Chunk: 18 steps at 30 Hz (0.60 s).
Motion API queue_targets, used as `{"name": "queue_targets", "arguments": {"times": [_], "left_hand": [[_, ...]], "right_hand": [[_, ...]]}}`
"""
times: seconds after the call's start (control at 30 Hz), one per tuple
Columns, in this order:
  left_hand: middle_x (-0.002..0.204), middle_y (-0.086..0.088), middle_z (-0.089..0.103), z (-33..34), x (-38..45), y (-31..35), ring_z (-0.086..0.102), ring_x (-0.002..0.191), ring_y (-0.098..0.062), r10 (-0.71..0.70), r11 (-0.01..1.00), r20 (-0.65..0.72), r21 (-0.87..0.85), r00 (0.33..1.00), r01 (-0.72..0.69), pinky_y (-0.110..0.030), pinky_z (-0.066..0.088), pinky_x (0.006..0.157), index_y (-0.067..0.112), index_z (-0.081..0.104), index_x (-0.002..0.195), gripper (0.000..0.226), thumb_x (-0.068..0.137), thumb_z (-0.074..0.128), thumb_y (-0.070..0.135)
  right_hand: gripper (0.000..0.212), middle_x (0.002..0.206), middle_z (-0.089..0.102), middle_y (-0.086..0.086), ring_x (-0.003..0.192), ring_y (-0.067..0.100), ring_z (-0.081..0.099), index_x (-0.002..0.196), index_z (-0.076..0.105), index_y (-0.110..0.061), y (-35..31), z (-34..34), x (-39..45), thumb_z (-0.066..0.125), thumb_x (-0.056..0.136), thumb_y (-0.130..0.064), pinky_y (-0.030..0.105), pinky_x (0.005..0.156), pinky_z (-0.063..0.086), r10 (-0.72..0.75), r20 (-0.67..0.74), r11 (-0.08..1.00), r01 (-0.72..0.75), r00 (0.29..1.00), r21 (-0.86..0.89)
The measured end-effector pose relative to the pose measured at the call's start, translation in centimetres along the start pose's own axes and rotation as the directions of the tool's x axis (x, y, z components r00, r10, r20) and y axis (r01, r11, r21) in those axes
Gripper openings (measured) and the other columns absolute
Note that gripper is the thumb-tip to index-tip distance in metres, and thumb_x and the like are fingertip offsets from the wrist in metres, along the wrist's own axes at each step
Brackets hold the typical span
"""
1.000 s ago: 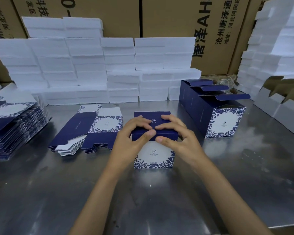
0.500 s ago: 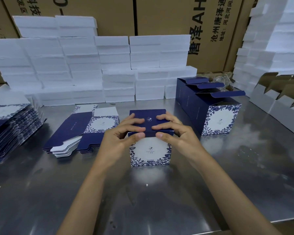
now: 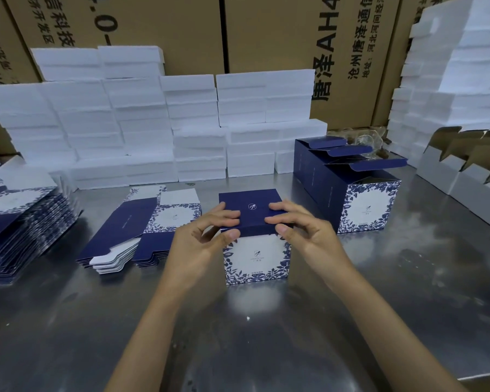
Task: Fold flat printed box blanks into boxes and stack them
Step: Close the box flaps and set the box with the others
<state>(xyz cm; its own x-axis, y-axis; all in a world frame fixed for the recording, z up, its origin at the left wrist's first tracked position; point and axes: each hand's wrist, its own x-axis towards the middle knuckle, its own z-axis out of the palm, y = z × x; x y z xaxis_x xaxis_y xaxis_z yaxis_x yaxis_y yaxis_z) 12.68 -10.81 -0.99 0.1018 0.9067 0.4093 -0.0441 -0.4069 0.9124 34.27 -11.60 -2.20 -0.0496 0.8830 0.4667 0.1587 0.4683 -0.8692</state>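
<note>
Box [image 3: 256,254], navy on top with a white front bordered in blue leaves, stands upright on the steel table [image 3: 408,292], straight ahead of me. Seen from my head camera, both my forearms reach forward and meet over its near top edge. My left hand [image 3: 201,244] pinches the lid's [image 3: 251,207] front lip at the box's left corner, thumb below the edge and curled fingers on the navy top. My right hand [image 3: 309,236] mirrors it at the right corner, thumb tip against the lip, fingers bent over the lid. Both wrists are raised, with the palms turned toward each other.

Left of the box, close by, a fanned pile of flat blanks [image 3: 142,230] lies on the table; further left is a taller stack of blanks [image 3: 20,222]. Right of the box and slightly behind it, a row of folded boxes [image 3: 348,188] stands with lids open. Behind the box, white foam blocks [image 3: 153,123] are piled against brown printed cartons [image 3: 266,32].
</note>
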Motion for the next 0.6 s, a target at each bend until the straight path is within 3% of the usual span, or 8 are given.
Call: {"name": "queue_targets", "arguments": {"times": [0.1, 0.2, 0.3, 0.37, 0.4, 0.5, 0.57, 0.6], "left_hand": [[0.132, 0.008, 0.064, 0.9, 0.0, -0.5, 0.052, 0.13, 0.002, 0.026, 0.999, -0.038, 0.023, 0.999, -0.025, -0.01, 0.051, 0.08, 0.012, 0.077, 0.091, 0.018, 0.084, 0.073, -0.004], [0.14, 0.013, 0.056, 1.9, -0.1, -1.1, 0.046, 0.134, 0.005, 0.042, 0.999, -0.08, 0.001, 0.996, -0.042, -0.016, 0.053, 0.087, 0.025, 0.079, 0.088, 0.028, 0.084, 0.074, -0.002], [0.133, 0.008, 0.063, 3.3, 0.2, -1.6, 0.041, 0.137, 0.006, 0.011, 1.0, -0.074, -0.006, 0.997, -0.012, -0.026, 0.054, 0.096, 0.028, 0.08, 0.09, 0.027, 0.084, 0.075, 0.002], [0.142, -0.006, 0.057, 4.1, 0.7, -1.9, 0.041, 0.135, 0.009, 0.005, 0.999, -0.057, 0.051, 0.998, -0.002, -0.022, 0.05, 0.1, 0.027, 0.08, 0.097, 0.024, 0.085, 0.076, 0.006], [0.145, -0.005, 0.054, 4.4, 1.0, -1.9, 0.041, 0.134, 0.01, 0.008, 0.998, -0.023, 0.063, 1.0, -0.006, -0.018, 0.05, 0.096, 0.028, 0.08, 0.1, 0.025, 0.085, 0.076, 0.008], [0.14, 0.007, 0.058, 4.7, 3.1, -2.9, 0.054, 0.128, 0.001, -0.047, 0.998, 0.05, -0.042, 0.998, 0.049, -0.017, 0.054, 0.088, 0.029, 0.076, 0.113, 0.026, 0.091, 0.072, 0.016], [0.127, 0.002, 0.067, 4.5, 5.2, -4.5, 0.064, 0.117, -0.011, -0.168, 0.978, -0.024, -0.127, 0.986, 0.163, -0.03, 0.058, 0.089, 0.022, 0.071, 0.12, 0.024, 0.097, 0.064, 0.018], [0.125, -0.001, 0.067, 4.3, 6.2, -5.7, 0.064, 0.115, -0.013, -0.213, 0.975, -0.068, -0.081, 0.975, 0.207, -0.032, 0.057, 0.093, 0.021, 0.068, 0.121, 0.023, 0.099, 0.06, 0.017]], "right_hand": [[0.027, 0.12, 0.069, -0.005, 0.139, 0.007, 0.046, 0.101, 0.078, -0.017, 0.1, 0.8, -0.5, 0.066, 0.092, 0.005, 0.031, 0.114, 0.036, -0.234, -0.149, 0.922, 0.17, 0.961, -0.347], [0.032, 0.115, 0.071, 0.003, 0.128, 0.021, 0.06, 0.11, 0.072, -0.007, -0.1, 2.2, -1.5, 0.066, 0.083, 0.01, 0.034, 0.106, 0.038, -0.479, -0.102, 0.62, 0.254, 0.872, -0.743], [0.048, 0.135, 0.063, 0.012, 0.133, 0.03, 0.056, 0.13, 0.063, -0.003, -0.1, 4.0, -2.7, 0.075, 0.084, -0.011, 0.037, 0.113, 0.031, -0.426, -0.044, 0.494, 0.191, 0.904, -0.848], [0.065, 0.146, 0.055, 0.014, 0.141, 0.03, 0.047, 0.141, 0.055, -0.002, 0.2, 4.7, -3.1, 0.077, 0.086, -0.03, 0.038, 0.119, 0.027, -0.36, -0.045, 0.435, 0.126, 0.932, -0.892], [0.07, 0.147, 0.055, 0.014, 0.142, 0.03, 0.046, 0.141, 0.055, -0.001, 0.4, 4.5, -2.9, 0.078, 0.085, -0.035, 0.039, 0.12, 0.028, -0.352, -0.062, 0.418, 0.097, 0.934, -0.903], [0.07, 0.143, 0.058, 0.016, 0.139, 0.033, 0.05, 0.136, 0.057, -0.001, 1.2, 3.0, -0.6, 0.082, 0.081, -0.036, 0.042, 0.116, 0.033, -0.31, -0.124, 0.394, 0.009, 0.943, -0.919], [0.07, 0.148, 0.052, 0.014, 0.145, 0.033, 0.041, 0.14, 0.052, -0.002, 2.0, 1.5, 1.8, 0.077, 0.085, -0.036, 0.042, 0.12, 0.028, -0.2, -0.147, 0.426, -0.049, 0.969, -0.903], [0.069, 0.152, 0.047, 0.013, 0.149, 0.031, 0.034, 0.143, 0.047, -0.003, 2.7, 0.7, 3.3, 0.074, 0.088, -0.037, 0.04, 0.122, 0.023, -0.148, -0.144, 0.438, -0.065, 0.979, -0.897]]}}
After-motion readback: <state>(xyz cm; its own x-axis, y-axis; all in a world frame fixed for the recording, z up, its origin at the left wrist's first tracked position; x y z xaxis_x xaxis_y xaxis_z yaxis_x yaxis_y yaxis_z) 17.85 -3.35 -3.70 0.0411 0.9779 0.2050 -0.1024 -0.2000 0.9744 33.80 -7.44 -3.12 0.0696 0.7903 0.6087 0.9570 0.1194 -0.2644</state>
